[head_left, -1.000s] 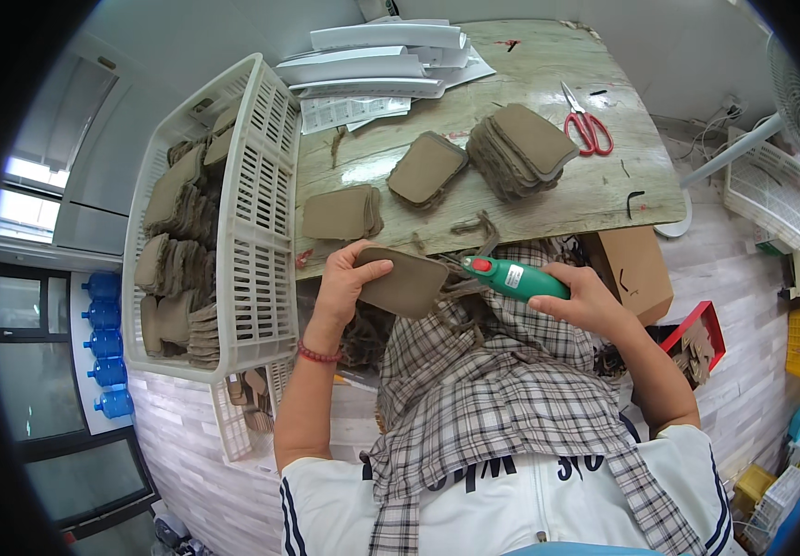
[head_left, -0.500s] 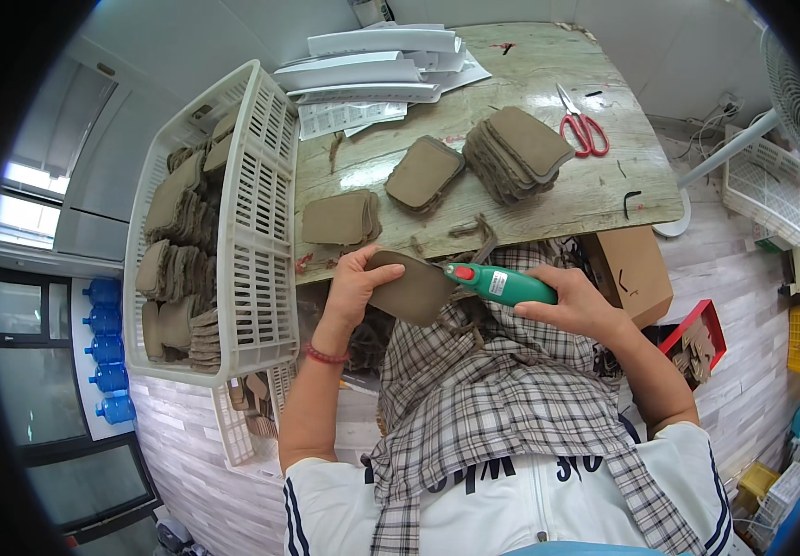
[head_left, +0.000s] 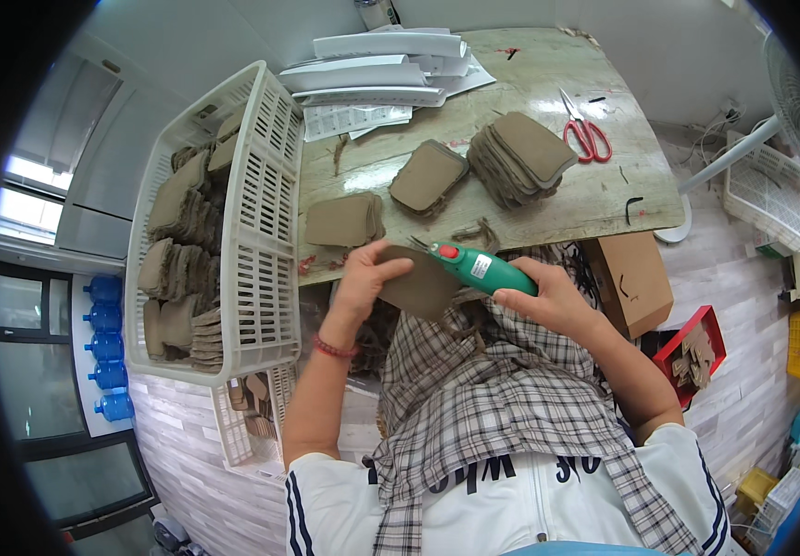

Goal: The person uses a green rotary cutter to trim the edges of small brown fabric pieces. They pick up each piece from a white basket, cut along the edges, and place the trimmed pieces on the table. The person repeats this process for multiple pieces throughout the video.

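Note:
My left hand (head_left: pixel 365 283) pinches a brown rounded fabric piece (head_left: pixel 421 289) by its left side, thumb on top, above my lap at the table's front edge. Wrapped in my right hand (head_left: pixel 550 295) is a green handheld electric trimmer (head_left: pixel 488 271) with a red button. Its narrow metal tip lies at the upper edge of the piece; whether it touches cannot be made out. Beyond my hands, similar pieces lie on the table as a low stack (head_left: pixel 340 221), a middle stack (head_left: pixel 429 176) and a taller stack (head_left: pixel 522 153). Brown scraps (head_left: pixel 478 232) lie near the edge.
A white slatted crate (head_left: pixel 265 222) full of brown pieces stands at the left. Papers (head_left: pixel 381 74) and red-handled scissors (head_left: pixel 588 139) lie on the table (head_left: pixel 594 199). At the right are a cardboard box (head_left: pixel 629 278), a red box (head_left: pixel 696 357) and a fan (head_left: pixel 798 102).
The trimmer has moved left and up, its tip now along the piece's upper edge instead of at its right corner. My right hand has shifted left with it.

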Demonstrator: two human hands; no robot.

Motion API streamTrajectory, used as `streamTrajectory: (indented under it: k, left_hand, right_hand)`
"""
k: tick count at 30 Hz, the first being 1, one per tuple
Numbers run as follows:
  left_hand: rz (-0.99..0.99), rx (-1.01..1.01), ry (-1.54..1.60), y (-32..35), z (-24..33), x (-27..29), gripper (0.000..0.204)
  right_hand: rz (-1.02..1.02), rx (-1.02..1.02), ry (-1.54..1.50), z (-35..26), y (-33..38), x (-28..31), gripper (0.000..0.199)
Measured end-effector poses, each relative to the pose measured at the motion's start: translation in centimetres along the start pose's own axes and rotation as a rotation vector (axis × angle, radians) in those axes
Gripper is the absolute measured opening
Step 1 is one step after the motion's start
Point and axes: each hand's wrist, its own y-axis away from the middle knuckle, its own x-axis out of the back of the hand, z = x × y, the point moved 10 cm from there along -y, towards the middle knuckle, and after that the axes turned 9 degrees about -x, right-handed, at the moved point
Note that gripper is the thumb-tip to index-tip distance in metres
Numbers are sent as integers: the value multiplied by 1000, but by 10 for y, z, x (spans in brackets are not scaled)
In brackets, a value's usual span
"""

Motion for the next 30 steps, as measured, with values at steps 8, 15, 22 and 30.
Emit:
streamTrajectory:
  k: [8, 15, 22, 30]
  left_hand:
    - [414, -208, -566, -55, 40, 186, 34]
    - [310, -618, -1573, -78, 57, 2, 54]
    - [423, -594, -1416, -85, 36, -28, 53]
    - [453, -314, -467, -58, 17, -10, 30]
  right_hand:
    - [109, -56, -140, 32, 7, 25, 37]
    - [171, -108, -159, 53, 17, 30, 38]
    - [210, -125, -136, 69, 28, 39, 39]
    - [229, -90, -177, 57, 23, 38, 36]
